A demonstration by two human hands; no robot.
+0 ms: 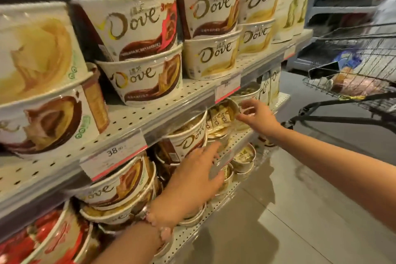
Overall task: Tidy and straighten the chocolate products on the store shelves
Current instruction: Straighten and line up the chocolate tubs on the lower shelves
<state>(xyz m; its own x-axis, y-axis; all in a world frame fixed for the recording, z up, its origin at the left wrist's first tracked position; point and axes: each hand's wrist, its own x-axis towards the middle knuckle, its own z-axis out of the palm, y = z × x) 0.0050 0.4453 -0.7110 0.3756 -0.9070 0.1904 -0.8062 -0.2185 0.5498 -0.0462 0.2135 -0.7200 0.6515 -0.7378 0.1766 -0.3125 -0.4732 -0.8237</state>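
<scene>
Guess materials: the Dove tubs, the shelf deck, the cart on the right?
Dove tubs: likely paperboard, printed and slightly glossy, with rolled rims; the tipped tub shows a clear lid, probably plastic. Shelf deck: looks like cream-painted sheet metal, given the regular punched holes. Cart: metal wire mesh basket on a dark frame.

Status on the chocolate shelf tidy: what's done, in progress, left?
Done: top shelf tubs stand stacked, labels forward. In hand: the right hand grips the tipped tub on the middle shelf, its clear lid facing out; the left hand reaches toward the upright tub beside it. Left: lower tubs lean unevenly.
</scene>
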